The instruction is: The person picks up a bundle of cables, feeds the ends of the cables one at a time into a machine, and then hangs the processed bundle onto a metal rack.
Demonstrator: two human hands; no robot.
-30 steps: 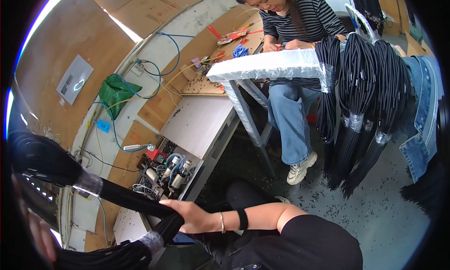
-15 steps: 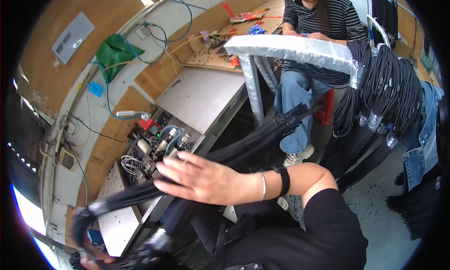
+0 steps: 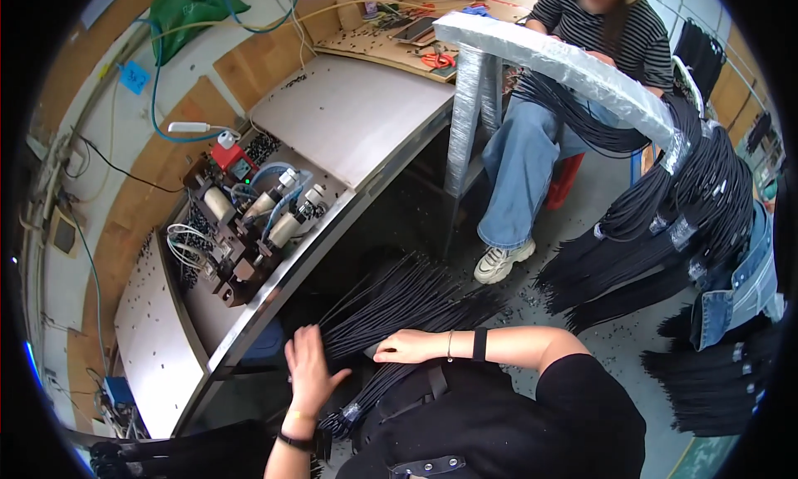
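Note:
A bundle of black cables lies across my lap, its loose ends fanned out toward the floor and its near end bound with tape. My left hand is open, fingers spread, touching the bundle's left side near the metal bench edge. My right hand rests curled on top of the same bundle. A small machine with white cylinders and tubes sits on the bench just beyond my hands.
A person in a striped top and jeans sits at the far side. A wrapped bar on the right carries several hanging bundles of black cables. Tools and wires lie on the wooden bench behind.
The cable bundle has come down from across the view onto my lap. My right hand has moved onto it near my body, and my left hand has come up beside it.

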